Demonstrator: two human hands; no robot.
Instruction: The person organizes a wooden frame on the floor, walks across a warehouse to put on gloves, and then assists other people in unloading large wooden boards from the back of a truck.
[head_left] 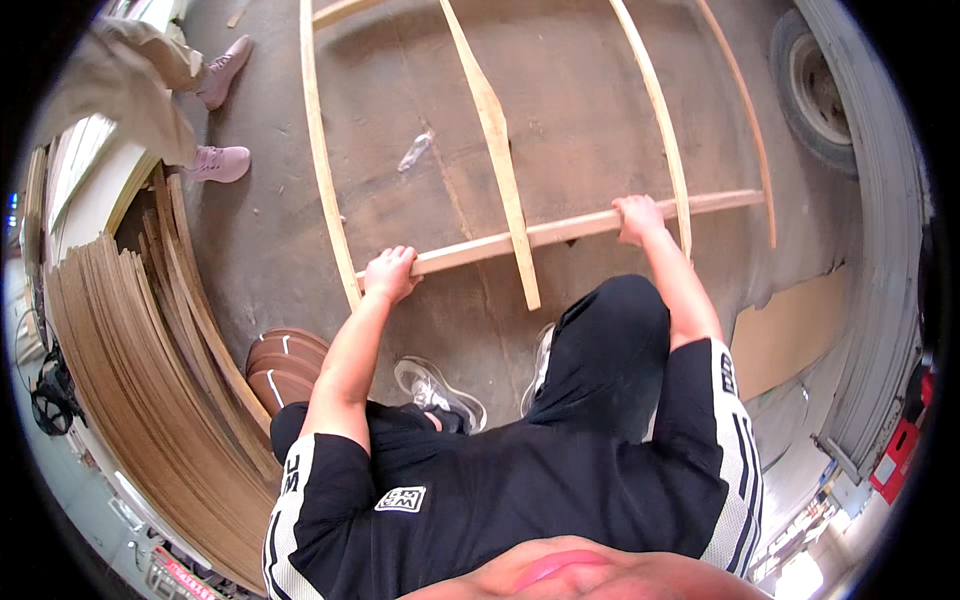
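Observation:
A pale wooden frame (495, 125) lies ahead of me, made of several long slats joined to a crossbar (570, 229) at its near end. My left hand (392, 275) is closed around the crossbar's left end, close to the leftmost slat (322, 170). Farther right, my right hand (638, 219) grips the same crossbar, between the middle slat and a right-hand slat (662, 120). The middle slat's end sticks out past the bar toward me. A thinner, darker slat (745, 100) meets the bar's right end. The palms and undersides of both grips are hidden.
Tall stacks of thin brown boards (130, 340) stand at my left, beside brown rounded pieces (285, 360). Another person's legs and pink shoes (225, 165) are at upper left. A crumpled clear wrapper (414, 152) lies within the frame. A wheel (820, 90) and cardboard (790, 330) are right.

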